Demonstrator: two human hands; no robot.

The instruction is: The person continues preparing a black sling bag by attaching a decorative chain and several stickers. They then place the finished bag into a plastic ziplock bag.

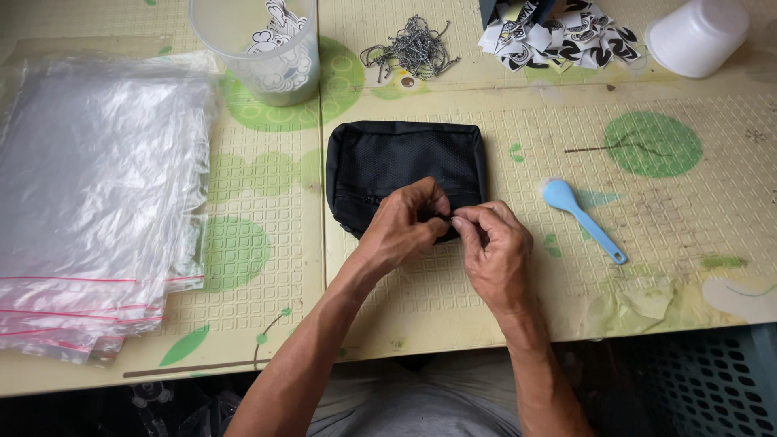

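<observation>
Head view shows the left hand (402, 228) and the right hand (491, 247) meeting at the near edge of a black rectangular fabric pouch with a mesh front (405, 166), fingertips pinched together on something small at its zipper edge; what they grip is too small to tell. This pouch lies flat mid-tabletop (453, 299). Right of it lies a light blue plastic spoon (581, 217). Left sits a stack of clear zip bags with red strips (93, 194). Beyond are a clear plastic cup (263, 61) and a heap of metal ball chains (411, 50).

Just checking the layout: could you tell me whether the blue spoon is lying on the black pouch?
No, the blue spoon lies on the mat, right of the black pouch.
</observation>
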